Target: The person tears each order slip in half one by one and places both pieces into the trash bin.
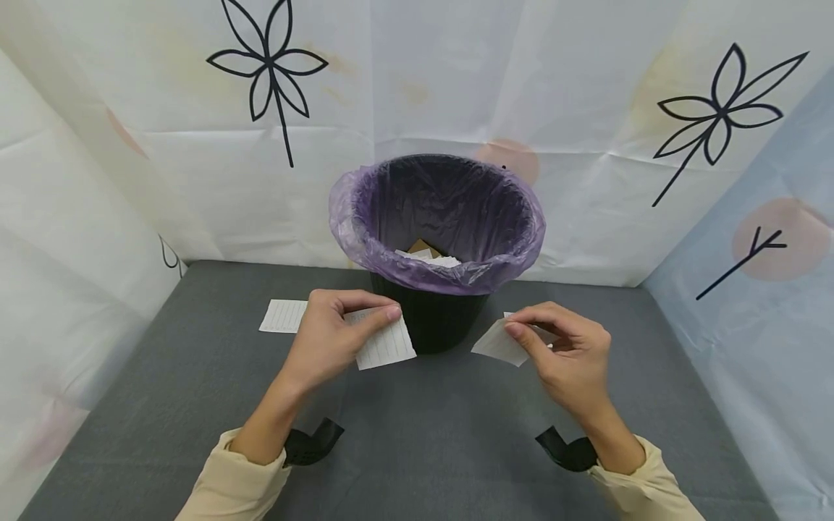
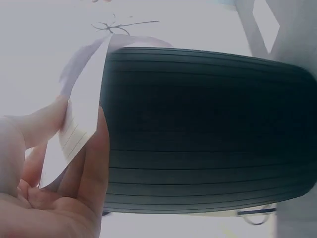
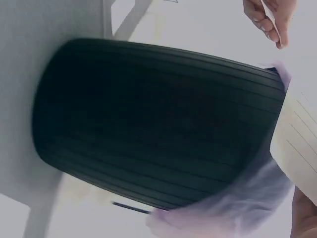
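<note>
In the head view my left hand (image 1: 335, 329) pinches a lined piece of paper (image 1: 387, 344) between thumb and fingers, in front of the bin's left side. My right hand (image 1: 567, 354) pinches another paper piece (image 1: 498, 344) to the right of the bin. A black bin (image 1: 430, 315) stands behind and between the hands, lined with a purple plastic bag (image 1: 443, 268) folded over its rim. Inside the bag lie paper scraps (image 1: 446, 261) and a brown piece (image 1: 423, 248). The left wrist view shows the left hand's paper (image 2: 81, 116) bent between thumb and fingers.
One more lined paper piece (image 1: 283, 316) lies on the dark grey table (image 1: 195, 376), left of the bin. A white cloth with leaf drawings (image 1: 443, 72) hangs behind, and a bluish cloth (image 1: 769, 347) closes the right side.
</note>
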### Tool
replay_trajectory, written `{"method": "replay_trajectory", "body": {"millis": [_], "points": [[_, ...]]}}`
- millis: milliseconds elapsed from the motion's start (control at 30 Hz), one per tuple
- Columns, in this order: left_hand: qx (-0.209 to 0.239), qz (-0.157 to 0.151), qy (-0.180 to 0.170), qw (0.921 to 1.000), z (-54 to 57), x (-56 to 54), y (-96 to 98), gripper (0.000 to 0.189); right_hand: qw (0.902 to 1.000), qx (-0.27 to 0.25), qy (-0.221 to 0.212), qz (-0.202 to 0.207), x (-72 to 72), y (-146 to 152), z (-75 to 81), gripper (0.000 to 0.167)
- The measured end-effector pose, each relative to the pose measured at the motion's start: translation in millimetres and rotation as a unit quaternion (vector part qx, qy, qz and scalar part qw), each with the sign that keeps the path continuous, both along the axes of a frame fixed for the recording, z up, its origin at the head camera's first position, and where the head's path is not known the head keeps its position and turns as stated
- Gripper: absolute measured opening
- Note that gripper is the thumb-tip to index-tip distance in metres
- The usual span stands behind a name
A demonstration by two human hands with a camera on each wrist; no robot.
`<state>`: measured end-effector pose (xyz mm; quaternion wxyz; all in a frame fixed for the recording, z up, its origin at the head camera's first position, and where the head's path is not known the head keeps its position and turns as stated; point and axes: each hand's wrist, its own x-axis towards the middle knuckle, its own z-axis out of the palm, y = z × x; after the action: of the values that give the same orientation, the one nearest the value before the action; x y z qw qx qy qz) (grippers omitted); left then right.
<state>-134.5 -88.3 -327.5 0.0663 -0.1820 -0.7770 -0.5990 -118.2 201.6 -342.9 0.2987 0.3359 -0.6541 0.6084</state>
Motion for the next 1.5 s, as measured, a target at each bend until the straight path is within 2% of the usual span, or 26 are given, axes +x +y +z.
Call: {"method": "replay_trajectory", "body": {"millis": [200,433,600,800,933,1033,1133,1333,1500], "points": [[-0.009,-0.031,0.045,0.9984,29.7,1.9,-3.6,0.008,0.9998,0.011,0.012,0.01,-2.4,6.2,28.4,0.014],[-0.039,-0.038,0.054,0.9971,68.0,0.5,-3.4,0.008,0.999,0.042,0.014,-0.001,-6.9,10.2,62.9,0.023],[-0.039,-0.061,0.068,0.995,92.5,-7.8,0.1,0.009,0.9978,0.065,0.008,-0.003,-11.8,11.8,85.8,0.019],[-0.04,-0.069,0.091,0.9926,113.2,-22.0,6.5,0.007,0.9959,0.088,-0.017,-0.009,-21.5,12.2,106.3,0.017],[-0.046,-0.067,0.083,0.9932,125.7,-30.6,11.0,0.009,0.9906,0.122,-0.038,-0.048,-30.0,15.1,119.8,0.011],[-0.048,-0.059,0.065,0.9949,135.5,-37.6,14.5,0.012,0.983,0.153,-0.05,-0.089,-38.1,16.7,130.0,0.009],[-0.044,-0.052,0.044,0.9967,144.5,-46.1,17.8,0.013,0.9794,0.156,-0.076,-0.103,-46.8,16.3,139.9,0.008],[-0.051,-0.044,0.018,0.9975,156.9,-66.0,23.6,0.016,0.9793,0.107,-0.159,-0.065,-64.0,11.4,154.9,0.006],[-0.079,-0.031,0.015,0.9963,163.1,-79.8,27.2,0.019,0.9757,0.044,-0.214,0.003,-78.0,3.8,161.4,0.007]]}}
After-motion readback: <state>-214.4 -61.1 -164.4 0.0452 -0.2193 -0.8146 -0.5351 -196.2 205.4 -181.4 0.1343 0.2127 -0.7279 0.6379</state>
